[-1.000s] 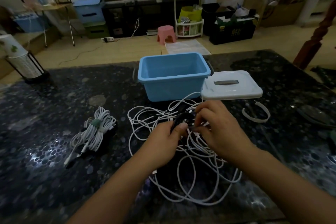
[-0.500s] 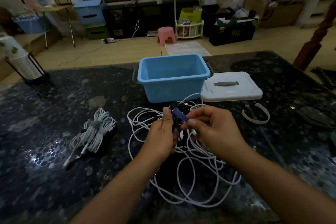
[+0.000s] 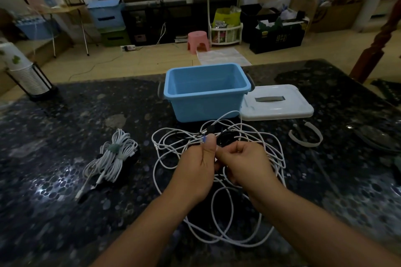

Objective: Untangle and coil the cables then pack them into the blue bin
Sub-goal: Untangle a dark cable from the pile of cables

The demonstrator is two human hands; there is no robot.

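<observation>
A loose tangle of white cable (image 3: 225,219) spreads over the dark stone table (image 3: 65,212), mixed with a small black cable bundle (image 3: 225,136). My left hand (image 3: 195,171) pinches the black cable and a bit of blue strap near its thumb tip. My right hand (image 3: 245,165) is closed on the same black cable just beside it, fingers touching the left hand. Behind the tangle stands the empty blue bin (image 3: 206,91). A coiled white cable (image 3: 112,156), tied with a green strap, lies to the left.
The bin's white lid (image 3: 280,104) lies flat to the right of the bin. A curved white band (image 3: 306,136) rests right of the tangle. A stack of paper cups in a black stand (image 3: 26,76) sits at the far left corner.
Both hands pulled back toward me and came together. The blue strap, held out between the hands half a second ago, is now mostly hidden behind my left thumb.
</observation>
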